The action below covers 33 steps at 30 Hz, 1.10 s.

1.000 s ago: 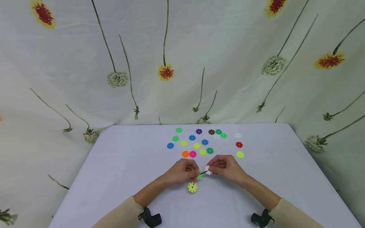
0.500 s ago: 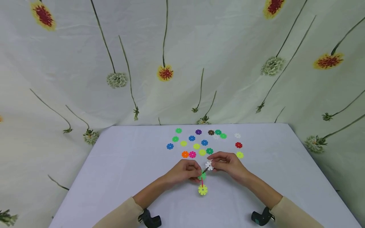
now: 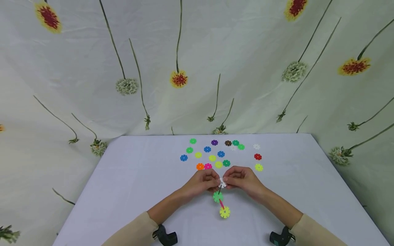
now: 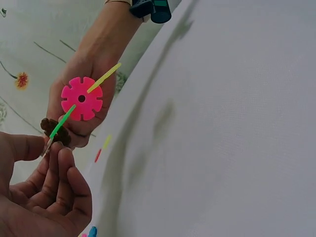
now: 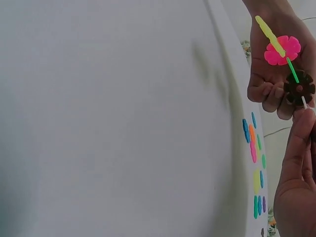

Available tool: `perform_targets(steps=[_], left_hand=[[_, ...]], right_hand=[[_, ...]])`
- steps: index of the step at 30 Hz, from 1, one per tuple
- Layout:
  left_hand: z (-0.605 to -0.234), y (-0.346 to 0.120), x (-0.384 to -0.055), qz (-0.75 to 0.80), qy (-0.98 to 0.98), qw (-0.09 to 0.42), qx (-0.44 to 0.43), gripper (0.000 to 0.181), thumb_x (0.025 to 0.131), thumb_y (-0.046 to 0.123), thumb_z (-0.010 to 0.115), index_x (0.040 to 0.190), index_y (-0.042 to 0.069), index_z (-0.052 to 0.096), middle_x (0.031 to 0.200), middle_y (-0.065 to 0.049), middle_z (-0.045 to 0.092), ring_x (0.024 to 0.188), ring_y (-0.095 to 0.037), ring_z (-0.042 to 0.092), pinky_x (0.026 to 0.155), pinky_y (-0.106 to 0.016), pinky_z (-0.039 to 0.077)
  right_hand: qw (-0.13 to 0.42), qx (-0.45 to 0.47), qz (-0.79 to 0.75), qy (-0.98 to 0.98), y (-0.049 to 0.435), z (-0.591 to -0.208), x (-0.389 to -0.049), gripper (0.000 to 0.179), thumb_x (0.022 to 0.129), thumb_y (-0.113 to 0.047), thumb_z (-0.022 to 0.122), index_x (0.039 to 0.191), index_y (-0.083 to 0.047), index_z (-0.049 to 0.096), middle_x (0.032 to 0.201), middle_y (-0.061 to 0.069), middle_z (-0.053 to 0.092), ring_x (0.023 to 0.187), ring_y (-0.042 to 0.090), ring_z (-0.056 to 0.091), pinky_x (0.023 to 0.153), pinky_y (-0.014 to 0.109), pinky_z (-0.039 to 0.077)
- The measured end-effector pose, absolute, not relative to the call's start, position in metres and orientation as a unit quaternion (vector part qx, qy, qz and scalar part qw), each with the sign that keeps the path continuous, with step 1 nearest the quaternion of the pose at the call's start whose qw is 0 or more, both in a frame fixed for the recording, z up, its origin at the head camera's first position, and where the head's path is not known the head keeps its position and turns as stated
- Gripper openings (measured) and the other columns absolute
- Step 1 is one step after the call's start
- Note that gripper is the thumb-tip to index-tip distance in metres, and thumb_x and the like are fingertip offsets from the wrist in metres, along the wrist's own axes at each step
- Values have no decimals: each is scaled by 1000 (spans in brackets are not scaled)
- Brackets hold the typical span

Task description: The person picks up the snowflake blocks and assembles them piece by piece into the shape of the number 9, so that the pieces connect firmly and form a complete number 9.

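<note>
In the head view, a chain of notched snowflake discs hangs from my hands near the middle of the table. At its top is a white disc [image 3: 222, 185], pinched by my left hand [image 3: 201, 182] from the left and my right hand [image 3: 244, 181] from the right. Below the white one, a brown disc [image 5: 299, 89] appears edge-on to the head camera. A green disc [image 3: 217, 196], a pink disc [image 4: 81, 98] and a yellow disc [image 3: 224, 212] follow downward, slotted at angles to each other. Fingers cover part of the white disc.
Several loose discs lie beyond my hands, among them an orange disc [image 3: 200, 166], a purple disc [image 3: 214, 142] and a blue disc [image 3: 183, 158]. A red disc [image 3: 258, 156] and another yellow disc [image 3: 259, 167] lie to the right. A flowered cloth [image 3: 197, 102] hangs behind the table.
My left hand has shifted from the chain's green and brown discs up to the white disc. The lower discs have swung down and now hang below both hands, which are closer together.
</note>
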<state>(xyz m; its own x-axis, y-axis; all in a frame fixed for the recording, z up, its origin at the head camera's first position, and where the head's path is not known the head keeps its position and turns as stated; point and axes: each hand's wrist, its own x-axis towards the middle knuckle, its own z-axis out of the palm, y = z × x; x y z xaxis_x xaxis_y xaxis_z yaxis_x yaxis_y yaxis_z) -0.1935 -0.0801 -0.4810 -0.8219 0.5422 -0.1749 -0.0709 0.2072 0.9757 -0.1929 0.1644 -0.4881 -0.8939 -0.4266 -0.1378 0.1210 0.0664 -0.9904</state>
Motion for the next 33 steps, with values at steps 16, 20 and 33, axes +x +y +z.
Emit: perform_targets(steps=[16,20,33], left_hand=[[-485,-92,-195,599,752,237,137,19,104,19,68,111,2,67,89,0,72,83,-13,69,82,-20,61],[-488,-106,-196,599,757,234,117,21,104,21,70,113,2,68,91,-1,73,83,-14,70,82,-21,61],[-485,-139,-193,610,753,225,100,22,104,18,68,113,-2,65,86,1,71,79,-11,67,78,-18,60]], right_hand=[[186,-150,-636,734,158,-489,-195,33,101,-18,76,123,3,67,107,13,78,93,21,80,87,28,65],[145,-179,-574,786,153,-493,-203,27,100,-19,77,120,-3,71,107,16,76,91,21,78,85,23,63],[62,-226,-416,879,109,-498,-217,25,93,-17,82,116,-11,74,106,2,73,86,10,63,79,21,55]])
